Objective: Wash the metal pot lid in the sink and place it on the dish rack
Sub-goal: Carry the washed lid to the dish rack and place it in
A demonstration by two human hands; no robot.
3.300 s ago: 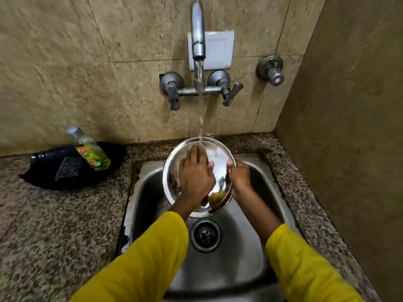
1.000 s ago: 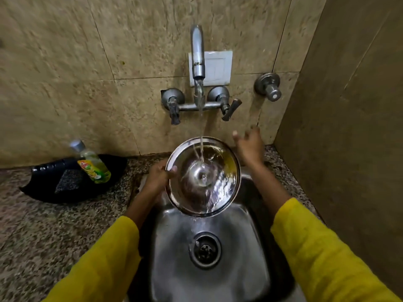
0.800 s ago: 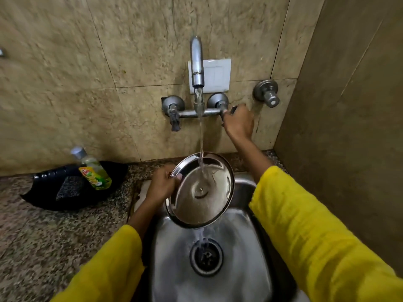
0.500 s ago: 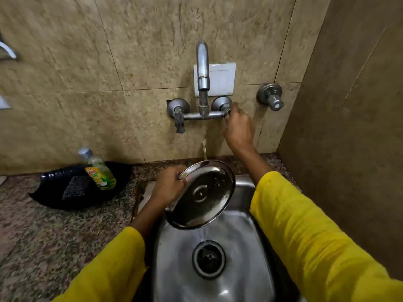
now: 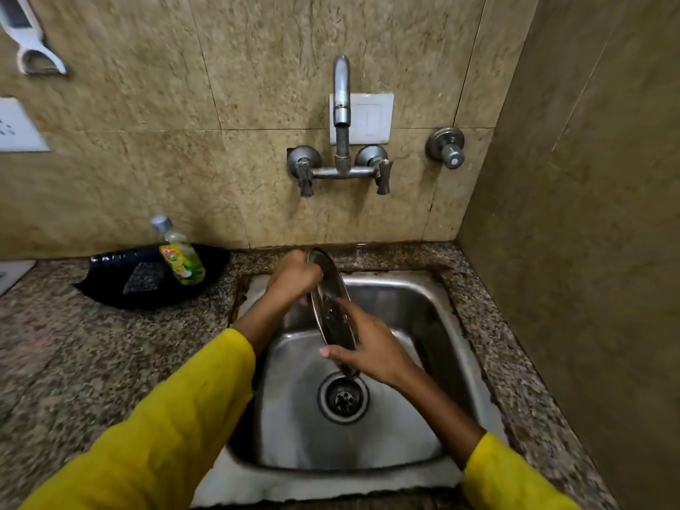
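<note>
We are in a home kitchen: a small steel sink (image 5: 423, 307) set into a speckled granite bench (image 5: 92, 355), a wall-mounted tap (image 5: 341, 115) on beige stone tiles, a dish-soap bottle (image 5: 180, 255) beside a scrub pad (image 5: 144, 282), and a peeler (image 5: 31, 49) hanging on the wall.

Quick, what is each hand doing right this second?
Left hand: closed on the far upper edge of the pot lid.
Right hand: closed on the lid's near lower edge, over the sink.

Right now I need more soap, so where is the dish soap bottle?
In the head view, the dish soap bottle leans in the black tray on the counter, left of the sink, against the back wall.
</note>
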